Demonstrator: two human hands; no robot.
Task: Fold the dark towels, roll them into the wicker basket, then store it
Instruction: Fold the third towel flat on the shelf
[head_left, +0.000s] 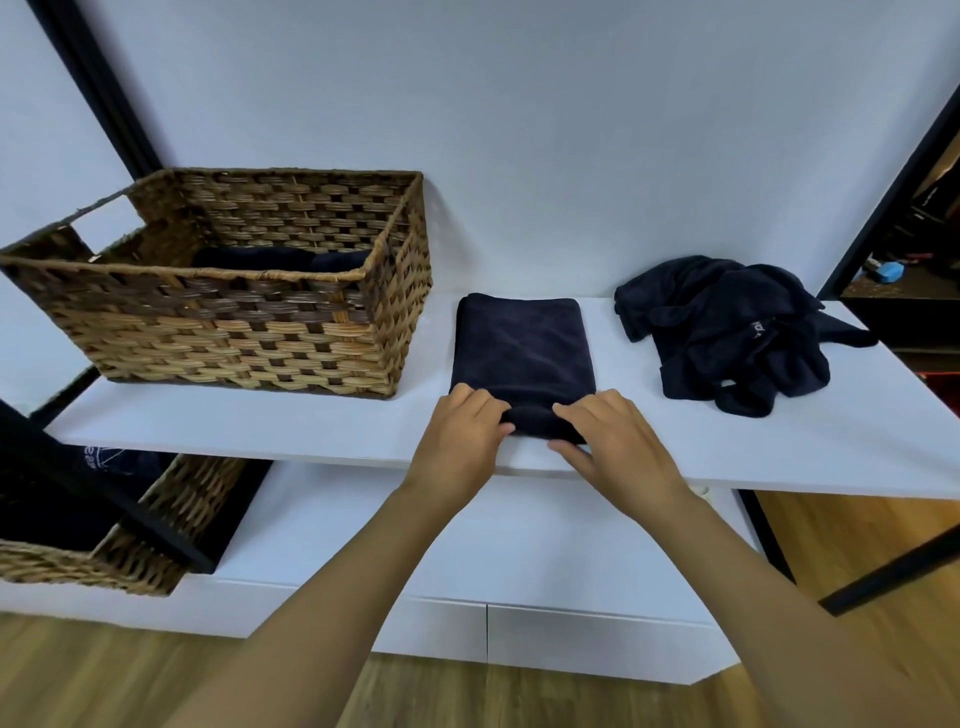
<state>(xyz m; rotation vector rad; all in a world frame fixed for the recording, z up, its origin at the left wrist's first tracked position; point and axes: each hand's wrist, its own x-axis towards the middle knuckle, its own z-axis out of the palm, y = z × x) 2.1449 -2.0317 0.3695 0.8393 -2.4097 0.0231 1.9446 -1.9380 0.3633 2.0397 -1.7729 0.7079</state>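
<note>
I take the wicker basket (234, 312) as my landmark. It stands on the white shelf (260, 426), the biggest thing there, open at the top, with dark cloth already lying low inside against its far wall. It looks stiff and light; I judge it will carry well by the cut-out handle in its left end wall.

Well to the right of the basket lies a loose heap of dark towels (727, 332), crumpled, one corner trailing toward the shelf's right edge. That heap will be limp and will sag wherever I lift it, so I would take one towel by two corners and shake it flat.

Just to the right of the basket, between it and the heap, lies the folded dark towel (522, 348), a neat oblong, thick and plush. Soft pile like this grips itself, so I expect a roll to hold if I keep it tight.

My left hand (462, 441) and right hand (618, 441) are at its near edge, the edge farthest out from the basket's front. Each grip is curled over the first turn of cloth, thumbs tucked under, pinching it. I judge the roll is only starting.
</note>
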